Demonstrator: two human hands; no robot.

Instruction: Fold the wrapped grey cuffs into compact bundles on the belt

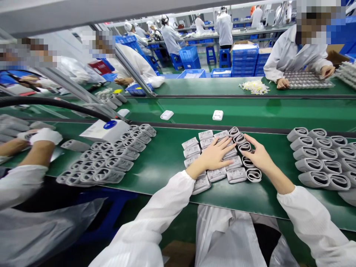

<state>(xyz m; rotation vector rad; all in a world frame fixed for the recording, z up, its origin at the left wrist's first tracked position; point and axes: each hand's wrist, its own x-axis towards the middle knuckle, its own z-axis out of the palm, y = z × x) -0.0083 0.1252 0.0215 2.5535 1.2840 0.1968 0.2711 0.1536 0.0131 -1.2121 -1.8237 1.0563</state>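
Note:
A cluster of grey rolled cuffs [207,174] lies flat in rows on the green table [167,155] in front of me. My left hand [215,154] rests flat on top of this cluster, fingers stretched out. My right hand [257,154] lies beside it with fingers extended against a column of cuffs standing on edge [251,174] along the cluster's right side. Neither hand grips anything.
Another pile of rolled cuffs [322,159] sits at the right, and a third [111,159] at the left beside a white box [104,129]. A co-worker's gloved hand [41,137] works at far left. Two white devices [217,115] lie on the conveyor belt. A person sorts a tray [306,79] across the belt.

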